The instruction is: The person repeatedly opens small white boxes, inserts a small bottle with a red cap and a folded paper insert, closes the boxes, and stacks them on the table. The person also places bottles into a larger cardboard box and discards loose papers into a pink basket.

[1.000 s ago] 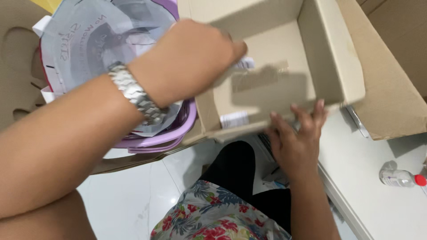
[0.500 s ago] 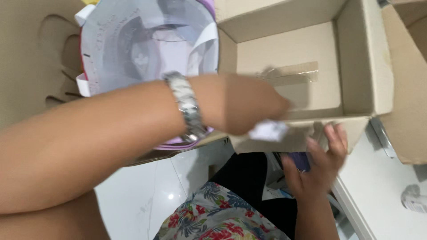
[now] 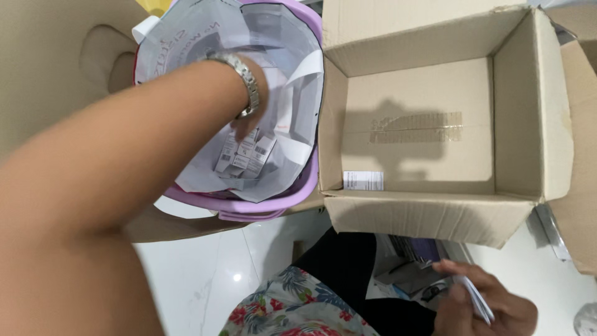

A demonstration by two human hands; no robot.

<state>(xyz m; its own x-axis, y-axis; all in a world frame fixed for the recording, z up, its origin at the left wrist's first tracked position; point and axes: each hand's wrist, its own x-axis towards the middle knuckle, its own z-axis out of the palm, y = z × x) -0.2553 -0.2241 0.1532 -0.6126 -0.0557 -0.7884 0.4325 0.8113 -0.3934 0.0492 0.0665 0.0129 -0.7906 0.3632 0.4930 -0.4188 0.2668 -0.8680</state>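
The right hand (image 3: 482, 298), low beside the lap, pinches a thin white paper (image 3: 477, 303). Farther off, the left hand (image 3: 252, 121) reaches into the purple basket (image 3: 273, 202), fingers down on small printed packets (image 3: 244, 155) just beneath it; grip unclear.

Bucket (image 3: 249, 208) left of open box (image 3: 429, 211), small packets (image 3: 242, 155) in bucket
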